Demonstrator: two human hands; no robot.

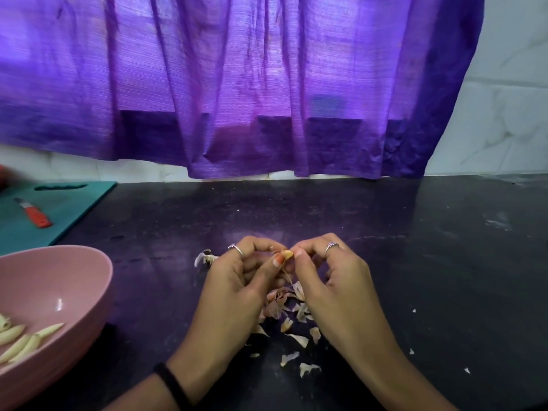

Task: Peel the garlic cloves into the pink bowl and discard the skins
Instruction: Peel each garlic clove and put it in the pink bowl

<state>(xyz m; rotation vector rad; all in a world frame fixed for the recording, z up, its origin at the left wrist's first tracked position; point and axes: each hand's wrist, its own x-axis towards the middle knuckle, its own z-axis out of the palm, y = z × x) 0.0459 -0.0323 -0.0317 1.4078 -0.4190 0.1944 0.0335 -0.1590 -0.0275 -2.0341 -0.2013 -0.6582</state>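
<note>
Pinching a garlic clove [287, 255] between the fingertips of both hands, I hold it just above the dark counter [415, 262] at the lower centre of the frame. My left hand [237, 280] curls round it from the left, thumb and forefinger on the clove; my right hand [332, 277] grips its other end the same way, and a thin strand of skin hangs down between them. Each hand wears a ring, and a black band sits on my left wrist. Below and between my wrists lies a scatter of garlic skins [292, 318] on the counter, with a few loose flakes off to the right and one curled piece [203, 258] just left of my left hand. At the lower left, the pink bowl [74, 280] holds several peeled cloves [23, 341]. Farther back at the left edge, a teal cutting board [65, 212] carries a small knife with an orange handle [34, 213]. Behind everything hangs a purple curtain [237, 84] against a pale tiled wall [510, 114]. No writing or label is legible anywhere.
</note>
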